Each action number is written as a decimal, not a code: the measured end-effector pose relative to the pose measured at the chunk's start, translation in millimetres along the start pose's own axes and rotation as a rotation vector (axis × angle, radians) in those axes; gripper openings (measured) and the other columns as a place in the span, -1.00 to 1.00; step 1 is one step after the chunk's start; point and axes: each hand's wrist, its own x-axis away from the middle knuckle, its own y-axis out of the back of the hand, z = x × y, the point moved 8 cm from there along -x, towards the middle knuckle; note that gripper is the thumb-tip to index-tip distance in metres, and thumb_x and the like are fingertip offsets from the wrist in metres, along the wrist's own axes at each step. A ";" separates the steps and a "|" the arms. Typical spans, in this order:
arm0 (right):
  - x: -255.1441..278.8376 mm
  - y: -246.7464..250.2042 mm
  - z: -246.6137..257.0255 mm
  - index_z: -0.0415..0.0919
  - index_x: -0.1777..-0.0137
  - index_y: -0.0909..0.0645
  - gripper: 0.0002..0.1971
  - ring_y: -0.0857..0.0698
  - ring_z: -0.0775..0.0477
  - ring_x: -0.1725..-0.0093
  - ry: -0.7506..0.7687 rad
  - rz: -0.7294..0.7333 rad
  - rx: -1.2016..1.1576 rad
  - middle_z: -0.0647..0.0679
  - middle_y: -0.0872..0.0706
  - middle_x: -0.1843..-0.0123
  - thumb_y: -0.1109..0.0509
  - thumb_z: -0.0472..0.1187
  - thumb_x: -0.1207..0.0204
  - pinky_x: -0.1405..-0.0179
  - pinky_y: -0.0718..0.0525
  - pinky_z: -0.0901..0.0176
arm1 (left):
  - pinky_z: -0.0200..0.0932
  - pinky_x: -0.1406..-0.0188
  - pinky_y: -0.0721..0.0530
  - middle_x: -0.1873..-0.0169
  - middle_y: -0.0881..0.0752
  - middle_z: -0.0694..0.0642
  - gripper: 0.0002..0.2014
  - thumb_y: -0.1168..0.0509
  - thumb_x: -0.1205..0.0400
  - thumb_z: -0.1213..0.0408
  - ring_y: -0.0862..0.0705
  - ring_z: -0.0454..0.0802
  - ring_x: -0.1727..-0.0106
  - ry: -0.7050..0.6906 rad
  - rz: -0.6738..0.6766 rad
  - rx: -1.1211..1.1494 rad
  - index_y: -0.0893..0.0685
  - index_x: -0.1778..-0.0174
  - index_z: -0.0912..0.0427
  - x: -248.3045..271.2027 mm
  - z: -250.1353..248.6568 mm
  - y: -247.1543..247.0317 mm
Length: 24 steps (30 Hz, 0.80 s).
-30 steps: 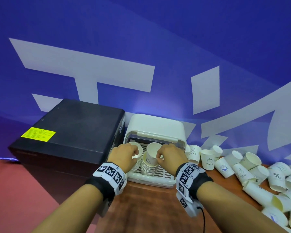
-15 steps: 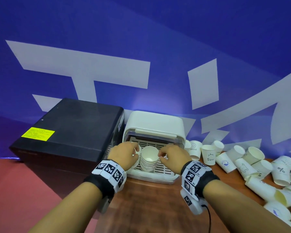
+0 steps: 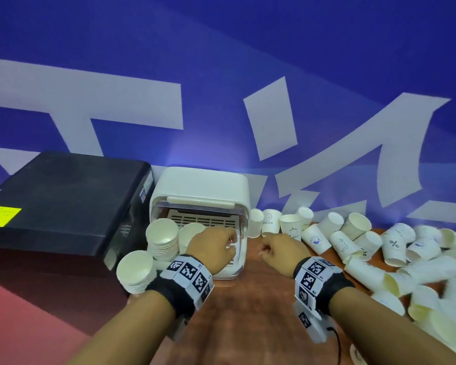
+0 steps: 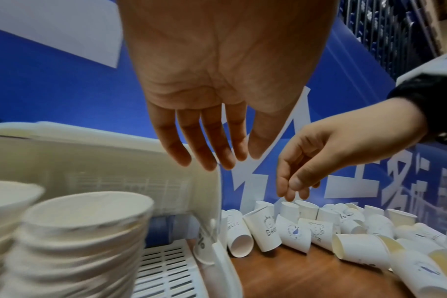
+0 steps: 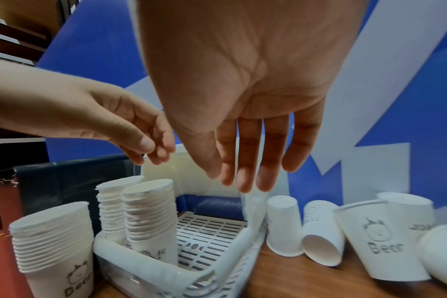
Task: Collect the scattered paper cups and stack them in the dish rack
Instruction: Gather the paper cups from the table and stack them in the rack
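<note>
The white dish rack (image 3: 199, 185) stands open at the table's back, with two tall stacks of paper cups (image 3: 162, 239) in its left half. A third stack (image 3: 134, 270) stands just outside its left wall. My left hand (image 3: 231, 243) hovers over the rack's right side, empty, its fingers (image 4: 209, 153) straight. My right hand (image 3: 265, 246) hangs just right of the rack above the table, also empty, with relaxed fingers (image 5: 245, 171). Loose cups (image 3: 353, 241) lie and stand scattered to the right, the nearest (image 5: 283, 225) beside the rack wall.
A black box (image 3: 63, 201) sits against the rack's left side. A blue banner with white shapes closes off the back. The wooden table (image 3: 248, 312) is bare in front of the rack; the cup pile (image 3: 432, 285) spreads toward the right edge.
Both hands have let go of the cup stack in the rack and shifted right. The right hand has left the rack and now hangs over the table beside it.
</note>
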 end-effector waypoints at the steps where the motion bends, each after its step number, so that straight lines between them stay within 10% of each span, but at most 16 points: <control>1: 0.3 1.6 -10.5 -0.04 0.04 -0.65 -0.84 -0.68 -0.08 0.02 -0.012 0.001 0.001 0.01 -0.73 0.02 -0.25 -0.08 -0.55 0.09 -0.61 0.14 | -0.10 -0.14 -0.60 -0.12 -0.68 -0.04 -0.77 -0.21 -0.62 0.16 -0.63 -0.02 -0.18 -0.019 0.001 0.002 -0.63 -0.17 0.00 -6.6 -10.0 -4.0; 24: -91.7 13.0 -189.6 0.09 -0.36 -0.49 -0.65 -0.61 -0.09 -0.26 -0.039 0.090 0.048 0.04 -0.51 -0.37 -0.27 -0.04 -0.57 -0.14 -0.61 0.07 | 0.01 -0.36 -0.52 -0.47 -0.46 0.03 -0.54 -0.24 -0.64 0.18 -0.49 0.07 -0.42 0.184 0.226 -0.046 -0.40 -0.48 0.00 -186.1 -75.5 -120.9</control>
